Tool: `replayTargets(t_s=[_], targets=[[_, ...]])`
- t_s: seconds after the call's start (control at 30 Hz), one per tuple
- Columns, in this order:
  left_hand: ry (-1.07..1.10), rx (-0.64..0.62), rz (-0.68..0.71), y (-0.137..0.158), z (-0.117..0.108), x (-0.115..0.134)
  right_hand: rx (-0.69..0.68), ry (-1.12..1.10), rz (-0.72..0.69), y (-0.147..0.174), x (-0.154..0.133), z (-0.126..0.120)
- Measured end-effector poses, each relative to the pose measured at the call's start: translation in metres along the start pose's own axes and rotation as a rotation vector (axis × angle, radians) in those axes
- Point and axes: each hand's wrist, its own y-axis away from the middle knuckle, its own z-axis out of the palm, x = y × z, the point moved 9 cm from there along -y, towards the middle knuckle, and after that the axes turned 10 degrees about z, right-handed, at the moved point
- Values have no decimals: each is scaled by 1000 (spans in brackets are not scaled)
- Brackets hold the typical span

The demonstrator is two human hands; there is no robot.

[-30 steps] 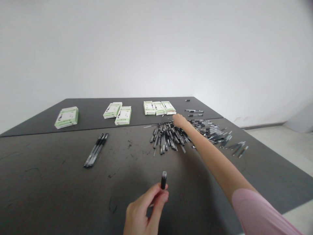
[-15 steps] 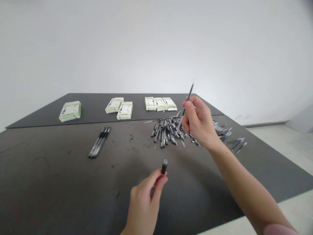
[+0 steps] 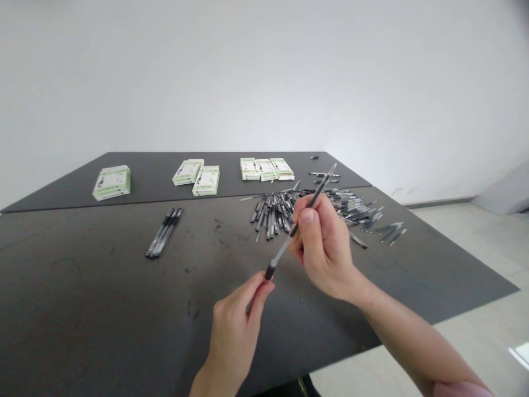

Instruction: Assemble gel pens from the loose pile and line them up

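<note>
My left hand (image 3: 233, 325) is closed, pinching a pen barrel (image 3: 270, 272) between thumb and forefinger; only its dark grip end shows, pointing up and away. In my right hand (image 3: 324, 245) a slim pen refill (image 3: 319, 190), clear with a dark ink section, slants down toward the left. Its lower clear end meets the mouth of the barrel; how far inside it reaches, I cannot tell. Behind my right hand, partly hidden by it, spreads a pile of pen parts (image 3: 270, 212), dark and clear.
Capped-looking black pens (image 3: 164, 234) lie side by side on the left of the dark table (image 3: 103, 298). White-and-green boxes stand farther back: one box (image 3: 111, 182) at left, a pair (image 3: 206, 181) in the middle, a row (image 3: 264, 169) to the right. Loose refills (image 3: 397, 237) lie at right.
My right hand has come down and toward my left hand, bringing the refill's lower end from above the pile to the barrel's mouth. The view has shifted slightly.
</note>
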Motion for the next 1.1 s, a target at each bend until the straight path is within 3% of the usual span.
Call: replayTargets(t_s=[0.43, 1.1], targets=[[-73, -15, 31, 2, 1, 0, 6, 219, -74, 1, -7, -4], [-109, -46, 42, 2, 3, 1, -32, 199, -34, -1, 0, -3]])
